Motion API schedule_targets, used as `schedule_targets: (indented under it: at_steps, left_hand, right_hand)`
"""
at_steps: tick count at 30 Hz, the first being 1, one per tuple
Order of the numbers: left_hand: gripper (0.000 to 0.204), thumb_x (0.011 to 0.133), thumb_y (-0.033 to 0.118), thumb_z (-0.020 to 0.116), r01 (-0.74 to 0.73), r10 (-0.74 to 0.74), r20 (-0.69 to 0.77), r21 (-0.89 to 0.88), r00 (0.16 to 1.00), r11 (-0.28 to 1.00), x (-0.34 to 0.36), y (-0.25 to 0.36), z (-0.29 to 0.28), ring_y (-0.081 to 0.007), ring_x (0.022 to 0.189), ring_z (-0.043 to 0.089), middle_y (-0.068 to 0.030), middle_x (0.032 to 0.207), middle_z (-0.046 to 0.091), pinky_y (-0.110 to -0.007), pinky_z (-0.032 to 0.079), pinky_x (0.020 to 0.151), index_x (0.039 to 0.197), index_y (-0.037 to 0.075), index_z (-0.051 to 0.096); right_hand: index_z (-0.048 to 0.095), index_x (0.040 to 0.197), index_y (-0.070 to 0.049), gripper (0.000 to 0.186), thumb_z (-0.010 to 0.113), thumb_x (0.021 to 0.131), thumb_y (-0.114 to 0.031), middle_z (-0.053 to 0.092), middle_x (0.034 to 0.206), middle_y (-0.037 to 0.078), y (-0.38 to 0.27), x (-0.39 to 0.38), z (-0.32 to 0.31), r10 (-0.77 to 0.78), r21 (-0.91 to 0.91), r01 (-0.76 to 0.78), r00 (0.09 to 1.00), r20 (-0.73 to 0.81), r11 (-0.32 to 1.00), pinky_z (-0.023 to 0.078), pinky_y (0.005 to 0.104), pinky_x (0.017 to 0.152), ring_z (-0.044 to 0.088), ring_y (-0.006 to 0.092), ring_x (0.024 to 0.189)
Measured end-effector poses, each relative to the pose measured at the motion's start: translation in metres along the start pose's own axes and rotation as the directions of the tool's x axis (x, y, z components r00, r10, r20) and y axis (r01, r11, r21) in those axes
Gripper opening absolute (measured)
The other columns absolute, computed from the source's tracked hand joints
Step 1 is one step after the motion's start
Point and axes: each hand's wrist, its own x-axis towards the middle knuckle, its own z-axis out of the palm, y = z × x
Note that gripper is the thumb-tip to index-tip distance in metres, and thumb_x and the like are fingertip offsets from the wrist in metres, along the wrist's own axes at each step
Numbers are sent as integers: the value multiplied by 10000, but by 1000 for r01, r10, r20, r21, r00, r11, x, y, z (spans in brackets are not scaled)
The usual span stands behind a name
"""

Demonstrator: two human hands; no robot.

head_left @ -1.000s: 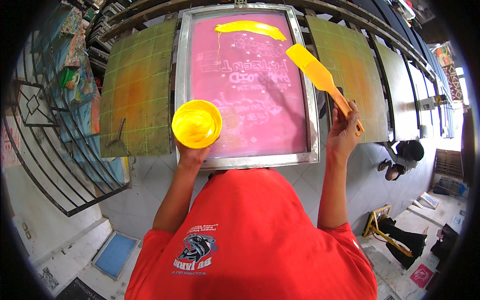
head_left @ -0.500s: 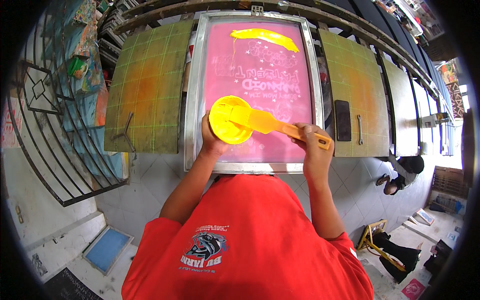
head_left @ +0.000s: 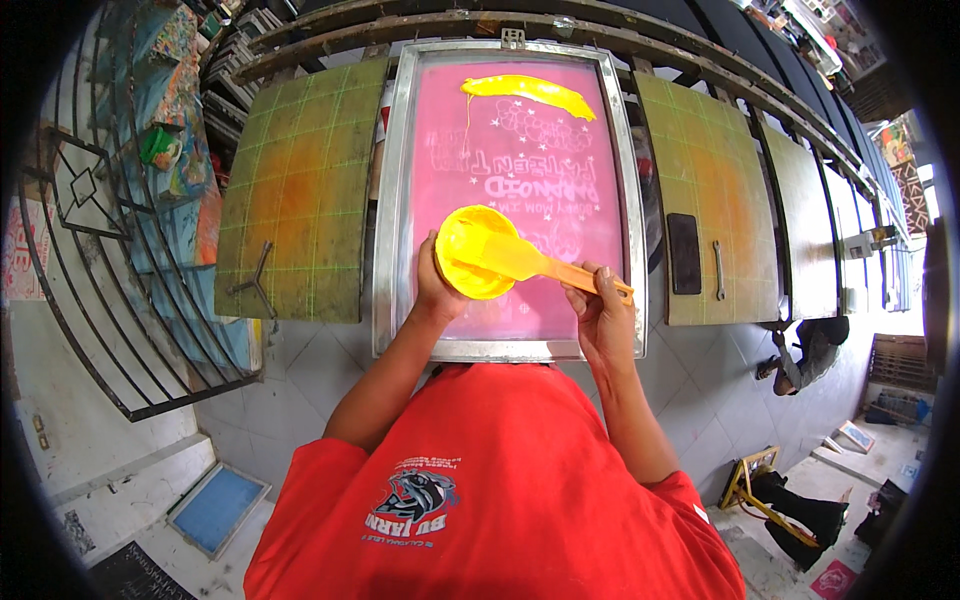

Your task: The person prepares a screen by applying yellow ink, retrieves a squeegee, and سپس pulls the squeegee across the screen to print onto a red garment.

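My left hand point(head_left: 438, 288) is closed round the side of a round tub point(head_left: 455, 235) of yellow ink, tilted so its inside shows. In my right hand point(head_left: 603, 312) is the orange handle of a spatula point(head_left: 560, 270), its ink-coated blade resting in the tub. Both are above a screen-printing frame point(head_left: 403, 200) with metal edges and pink mesh point(head_left: 440, 185). Pale lettering and stars mark the mesh. A thick strip of yellow ink point(head_left: 530, 92) lies across its far end, with a thin drip trailing at its left.
Stained printing boards flank the frame, one at left point(head_left: 300, 190) and one at right point(head_left: 700, 150). On the right board lie a phone point(head_left: 684, 254) and a wrench point(head_left: 719, 270); a three-armed wrench point(head_left: 258, 280) lies on the left board. Another person point(head_left: 808, 352) crouches beyond, at right.
The tub has shifted slightly right and down, and my right hand has come left with the spatula, its blade still in the tub. The whole view has tilted a little.
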Motion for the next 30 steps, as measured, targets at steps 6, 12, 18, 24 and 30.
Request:
schedule_targets:
  at_steps: [6, 12, 18, 24, 30]
  left_hand:
    - [571, 994, 495, 293, -71, 59, 143, 79, 988, 994, 2, -4, -1, -302, 1177, 569, -119, 1255, 600, -479, 447, 1021, 1294, 73, 535]
    - [559, 997, 486, 286, -151, 134, 152, 109, 979, 983, 5, -4, -2, -296, 1157, 584, -112, 1229, 615, -482, 458, 1012, 1279, 80, 546]
    - [540, 996, 470, 276, -130, 118, 125, 91, 985, 987, 11, -2, -6, -283, 1147, 590, -92, 1215, 622, -484, 475, 993, 1262, 95, 558]
    - [522, 990, 454, 286, -139, 134, 88, 58, 987, 989, 20, -5, -1, -264, 1137, 599, -81, 1200, 630, -472, 492, 971, 1243, 95, 570]
    - [504, 982, 445, 301, -172, 169, 63, 48, 984, 984, 35, -10, 6, -252, 1121, 604, -68, 1184, 633, -454, 500, 958, 1226, 104, 582]
  right_hand:
    - [613, 1072, 24, 282, 609, 963, -236, 659, 1004, 139, 5, 7, -16, 60, 61, -59, 998, -11, 996, 606, 278, 757, 693, 224, 860]
    - [616, 1061, 21, 272, 609, 963, -233, 659, 998, 130, -2, 9, -24, 12, 34, -11, 1000, -26, 999, 606, 276, 754, 691, 217, 849]
    - [599, 1061, 52, 307, 607, 963, -238, 643, 998, 142, -4, 13, -36, -17, 30, 19, 998, -65, 999, 613, 305, 757, 689, 244, 876]
    - [592, 1077, 35, 261, 598, 967, -202, 659, 1012, 153, -5, 16, -40, 45, 143, -37, 997, -57, 989, 620, 276, 750, 699, 223, 844]
    - [589, 1089, 31, 263, 593, 970, -204, 659, 1011, 156, -10, 20, -37, 12, 160, -1, 998, -65, 987, 618, 265, 741, 700, 224, 840]
